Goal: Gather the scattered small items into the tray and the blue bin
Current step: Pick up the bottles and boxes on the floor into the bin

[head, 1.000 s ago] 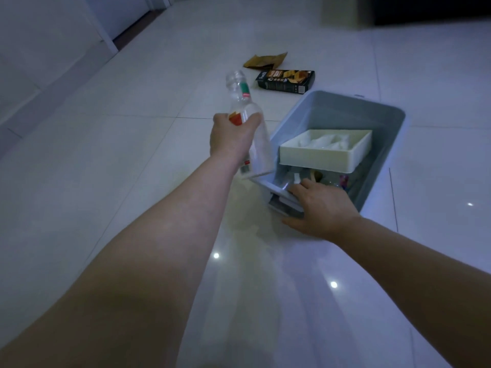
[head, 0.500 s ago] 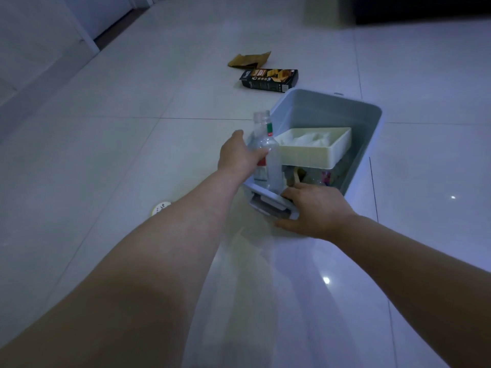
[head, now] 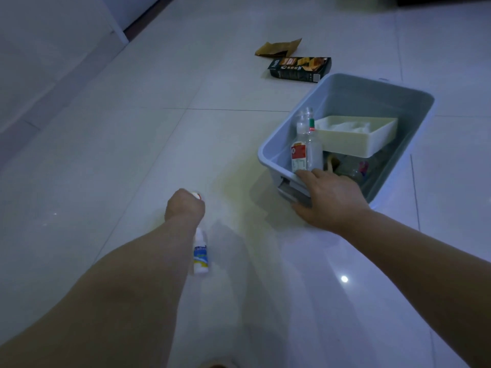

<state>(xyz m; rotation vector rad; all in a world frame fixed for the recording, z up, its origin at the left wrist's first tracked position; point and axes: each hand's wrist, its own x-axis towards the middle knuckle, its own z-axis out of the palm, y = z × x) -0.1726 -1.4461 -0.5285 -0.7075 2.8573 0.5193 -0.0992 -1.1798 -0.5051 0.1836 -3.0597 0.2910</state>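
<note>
Right hand (head: 329,200) grips blue bin (head: 372,99) at near rim.

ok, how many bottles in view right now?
2. A clear bottle stands in the bin's near-left corner; a small white bottle is on the floor by the left forearm. The left hand's small item is unclear; the tray may hide more.

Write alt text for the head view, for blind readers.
A right hand grips the rim of a blue plastic bin holding an upright clear plastic bottle and a white rectangular tray; the left hand curls round a small red-and-white item on the floor.
</note>
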